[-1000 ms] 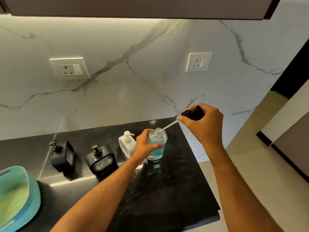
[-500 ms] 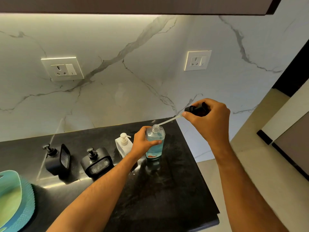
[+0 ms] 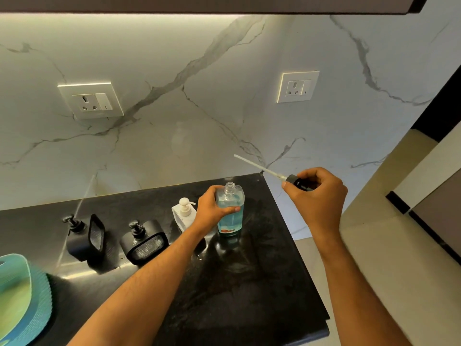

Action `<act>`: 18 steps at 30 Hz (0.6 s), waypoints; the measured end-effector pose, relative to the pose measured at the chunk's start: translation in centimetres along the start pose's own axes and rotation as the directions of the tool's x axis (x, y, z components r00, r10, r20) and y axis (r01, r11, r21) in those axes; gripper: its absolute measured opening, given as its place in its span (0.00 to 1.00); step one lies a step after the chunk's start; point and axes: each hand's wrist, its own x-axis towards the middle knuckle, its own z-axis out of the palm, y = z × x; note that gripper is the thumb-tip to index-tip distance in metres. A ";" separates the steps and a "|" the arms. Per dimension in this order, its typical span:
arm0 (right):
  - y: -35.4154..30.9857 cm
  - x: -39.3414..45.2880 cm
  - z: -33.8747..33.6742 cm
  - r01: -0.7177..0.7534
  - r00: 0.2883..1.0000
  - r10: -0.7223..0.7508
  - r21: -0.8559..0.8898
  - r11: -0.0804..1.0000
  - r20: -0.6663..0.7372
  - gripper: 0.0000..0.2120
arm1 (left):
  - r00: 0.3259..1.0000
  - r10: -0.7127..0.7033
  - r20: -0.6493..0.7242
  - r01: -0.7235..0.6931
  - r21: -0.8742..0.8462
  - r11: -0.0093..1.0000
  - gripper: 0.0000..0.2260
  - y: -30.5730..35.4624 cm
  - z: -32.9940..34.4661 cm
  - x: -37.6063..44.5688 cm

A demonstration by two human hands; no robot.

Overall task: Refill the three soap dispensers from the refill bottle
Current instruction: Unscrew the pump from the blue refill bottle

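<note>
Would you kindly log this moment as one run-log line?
left hand holds clear blue-liquid bottle, neck open | right hand holds black pump, tube clear of bottle

The right hand (image 3: 315, 193) hides most of the black pump head (image 3: 299, 183). The teal basket (image 3: 17, 300) runs off the left edge. The label on the refill bottle (image 3: 229, 216) is too small to read.

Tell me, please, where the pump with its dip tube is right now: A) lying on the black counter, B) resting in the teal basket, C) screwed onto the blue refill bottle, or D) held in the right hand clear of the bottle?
D: the right hand grips the pump off to the side, its tube in the air, while the refill bottle stands open-necked in the left hand.
</note>
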 end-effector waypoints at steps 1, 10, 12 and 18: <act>0.8 -0.5 0.4 -0.028 1.000 0.028 -0.001 1.000 -0.014 0.09 | 1.000 0.005 0.003 -0.005 0.009 1.000 0.31 0.0 -0.1 0.0; 8.3 -6.5 5.2 -0.237 0.971 0.236 -0.017 0.971 -0.037 0.11 | 0.999 0.009 0.044 -0.009 0.002 1.000 0.31 -0.2 -0.1 -0.5; 9.9 -8.1 6.1 -0.277 0.961 0.277 -0.019 0.961 -0.012 0.12 | 0.999 0.007 0.044 -0.007 -0.004 1.000 0.31 -0.2 0.0 -0.6; 13.6 -12.1 7.9 -0.338 0.935 0.345 -0.082 0.937 0.079 0.14 | 0.999 0.000 0.039 0.001 -0.015 1.000 0.31 -0.4 0.2 -0.7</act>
